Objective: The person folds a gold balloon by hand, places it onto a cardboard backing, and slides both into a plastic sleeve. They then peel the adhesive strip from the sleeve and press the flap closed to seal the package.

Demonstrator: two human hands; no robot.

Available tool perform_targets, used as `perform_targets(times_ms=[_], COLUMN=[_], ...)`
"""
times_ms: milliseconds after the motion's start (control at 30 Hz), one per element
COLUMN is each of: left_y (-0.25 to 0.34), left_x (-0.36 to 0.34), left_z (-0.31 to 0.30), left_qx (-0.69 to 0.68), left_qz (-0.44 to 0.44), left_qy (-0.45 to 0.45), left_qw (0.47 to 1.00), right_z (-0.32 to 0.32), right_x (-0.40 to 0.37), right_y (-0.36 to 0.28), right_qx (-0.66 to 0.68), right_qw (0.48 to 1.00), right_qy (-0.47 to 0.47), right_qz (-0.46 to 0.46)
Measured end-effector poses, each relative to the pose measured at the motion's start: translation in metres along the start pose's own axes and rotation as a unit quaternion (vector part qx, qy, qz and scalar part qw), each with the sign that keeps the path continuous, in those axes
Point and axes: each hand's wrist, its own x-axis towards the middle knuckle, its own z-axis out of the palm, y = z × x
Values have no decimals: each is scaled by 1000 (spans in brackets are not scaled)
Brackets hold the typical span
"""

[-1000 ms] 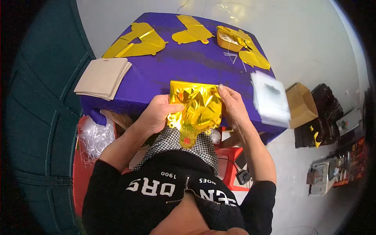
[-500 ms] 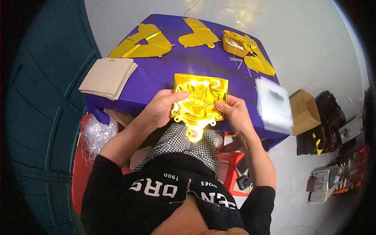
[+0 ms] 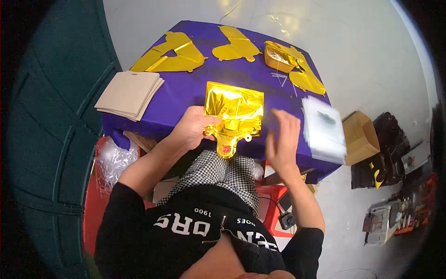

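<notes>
My left hand (image 3: 193, 128) grips the left edge of a folded gold foil balloon (image 3: 237, 109), thumb on top. The balloon is a shiny flat packet with a tab and small ring ears at its lower end, and a red dot on the tab. It is held above the near edge of the table, over my lap. My right hand (image 3: 284, 139) is off the foil, just to its right, with thumb and fingers apart and nothing between them; the fingers are slightly blurred.
On the purple-covered table (image 3: 186, 97) lie flat gold foil balloons (image 3: 234, 45), a stack of beige cards (image 3: 127, 94), a yellow tub (image 3: 277, 60), white strips (image 3: 281, 78) and a pile of clear plastic bags (image 3: 324, 128). A cardboard box (image 3: 360, 137) stands right, crumpled clear plastic (image 3: 117, 160) left.
My right hand has let go of the foil balloon and moved a little to the right. The balloon has shifted slightly left and up, still in my left hand.
</notes>
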Motion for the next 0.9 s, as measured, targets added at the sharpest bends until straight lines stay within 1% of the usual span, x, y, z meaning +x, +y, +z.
perform_targets(times_ms=[67,100,167,300,400,433,533,567,667,767,867,900], left_y=[-1,-3,-5,-8,-6,-9,-16,-16,-21,-23,-25,-27], left_x=[2,2,2,-4,-10,-10,-10,-12,-11,-11,-11,-11], left_z=[5,7,12,23,32,30,30,33,33,34,33,33], left_qx=[-4,-3,1,1,18,37,14,20,13,14,24,15], left_qz=[18,17,15,13,-25,-23,-24,-23,-20,-18,-30,-24], left_qy=[9,8,2,-18,17,9,-3,1,1,14,12,11], left_qw=[1000,1000,1000,1000,999,999,1000,1000,1000,1000,999,1000], right_z=[-9,-6,0,12,14,18,20,23,27,27,31,31], right_x=[-4,-6,-6,-9,-6,-5,-4,-4,-8,-5,-10,-12], right_y=[-20,-25,-35,-24,-27,-28,-32,-31,-34,-39,-35,-35], right_qx=[-21,-24,-16,-13,50,65,14,9,-8,-22,-58,-68], right_qw=[993,988,986,982,991,993,998,998,999,998,991,989], right_qy=[-66,-85,-80,-56,-38,-22,-23,-7,-4,43,69,50], right_qz=[-96,-127,-146,-183,-115,-101,-48,-60,-36,-26,-100,-123])
